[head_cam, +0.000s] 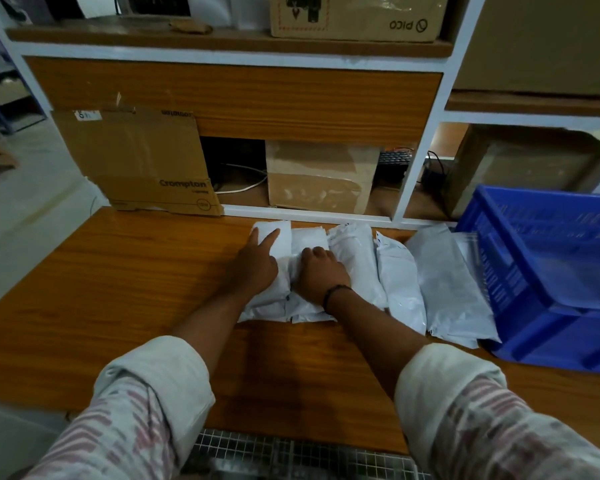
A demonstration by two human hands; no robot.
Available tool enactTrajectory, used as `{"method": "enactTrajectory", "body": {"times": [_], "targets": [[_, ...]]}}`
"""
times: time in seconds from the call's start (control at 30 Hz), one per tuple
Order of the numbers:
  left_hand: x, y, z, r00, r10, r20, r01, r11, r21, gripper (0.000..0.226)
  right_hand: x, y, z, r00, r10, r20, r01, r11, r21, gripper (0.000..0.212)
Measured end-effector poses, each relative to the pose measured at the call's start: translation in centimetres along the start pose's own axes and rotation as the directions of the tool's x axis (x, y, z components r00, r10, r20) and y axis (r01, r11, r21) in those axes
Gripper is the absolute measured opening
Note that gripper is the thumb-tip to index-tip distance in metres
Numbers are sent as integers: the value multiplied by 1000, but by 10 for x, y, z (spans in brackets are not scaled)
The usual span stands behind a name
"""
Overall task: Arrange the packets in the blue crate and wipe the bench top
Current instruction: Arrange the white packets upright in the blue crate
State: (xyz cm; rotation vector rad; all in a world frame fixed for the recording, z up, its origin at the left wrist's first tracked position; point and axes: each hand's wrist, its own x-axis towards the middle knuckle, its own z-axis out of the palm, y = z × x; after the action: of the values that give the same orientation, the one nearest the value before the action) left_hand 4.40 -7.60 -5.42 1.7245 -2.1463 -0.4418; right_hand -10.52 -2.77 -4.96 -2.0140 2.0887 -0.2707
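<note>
The wooden bench top [118,289] fills the middle of the frame, and no wiping cloth shows anywhere on it. At the right edge of the frame stands the blue crate [499,275]. The part of its inside that shows is blurred, and no packet can be made out in it. A flattened cardboard box [136,161] leans at the upper left.

The white packets [402,271] lie side by side in an overlapping row from the centre of the frame rightward, the last one touching the crate's wall. All of them are on the bench.

The left hand [257,263] rests on the leftmost packet [274,237] with its fingers straight, gripping nothing. The right hand [321,271], just beside it, has its fingers curled down over the second packet [309,239] and appears to grip it.

By my reading the task has barely started: the packets are only being gathered. Loading the crate and wiping the bench are both left.
</note>
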Motion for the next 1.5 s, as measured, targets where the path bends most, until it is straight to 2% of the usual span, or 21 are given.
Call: {"method": "enactTrajectory", "body": {"times": [0.07,0.2,0.23,0.3,0.37,0.7,0.9,1.13,1.3,1.5], "targets": [[5,-6,0,1000,-19,25,20,1000,-22,64,0,3,5,999,35,-25,-34,999,33,55],[8,-11,1,1000,-17,5,17,999,-34,42,-1,4,13,999,51,-4,-51,999,-1,80],[8,-11,2,1000,-26,9,27,999,-34,43,0,4,15,999,43,30,-43,999,-6,88],[7,-10,4,996,-62,58,61,998,8,66,0,3,17,995,28,96,-27,1000,-11,101],[5,-9,8,993,-68,96,62,996,63,80,0,3,19,992,20,123,-18,1000,-24,105],[7,-3,-1,992,-92,82,84,992,93,73,9,12,6,994,54,99,-56,998,14,90],[4,4,0,969,-180,172,157,978,139,107,10,22,-23,999,34,3,-35,998,60,85],[17,33,-9,976,-198,90,193,979,66,93,10,45,-64,994,41,-98,-31,994,102,76],[27,78,-26,991,-132,-17,132,991,15,85,5,82,-112,983,67,-171,-57,996,67,75],[33,183,-28,996,-27,-84,20,996,-85,85,-15,165,-182,962,126,-242,-106,990,95,72]]}}
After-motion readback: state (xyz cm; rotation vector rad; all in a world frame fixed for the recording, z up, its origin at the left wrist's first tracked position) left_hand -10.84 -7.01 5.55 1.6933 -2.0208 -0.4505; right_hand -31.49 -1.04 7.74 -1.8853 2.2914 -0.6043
